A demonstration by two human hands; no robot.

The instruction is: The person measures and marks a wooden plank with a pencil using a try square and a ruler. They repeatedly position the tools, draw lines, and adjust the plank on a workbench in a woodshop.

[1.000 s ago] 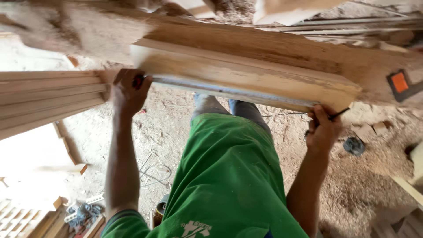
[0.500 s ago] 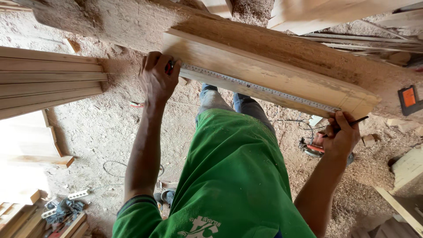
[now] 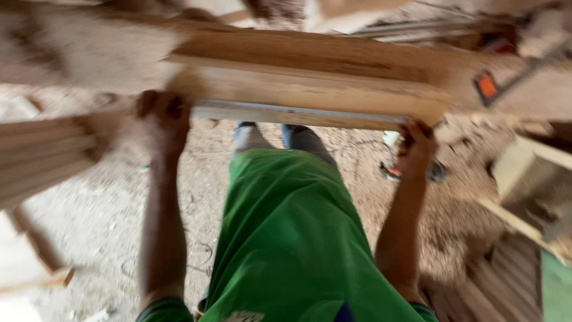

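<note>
Two hands hold one metal ruler point(image 3: 298, 114) along one wood plank point(image 3: 310, 83). Left hand point(image 3: 164, 116) fingers press its left end; right hand point(image 3: 416, 149) fingers pinch its right end. One orange tag point(image 3: 487, 85) sits far right.

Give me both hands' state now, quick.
Left hand: closed on the near end of the tape against the plank.
Right hand: closed at the tape's other end; blurred.
</note>
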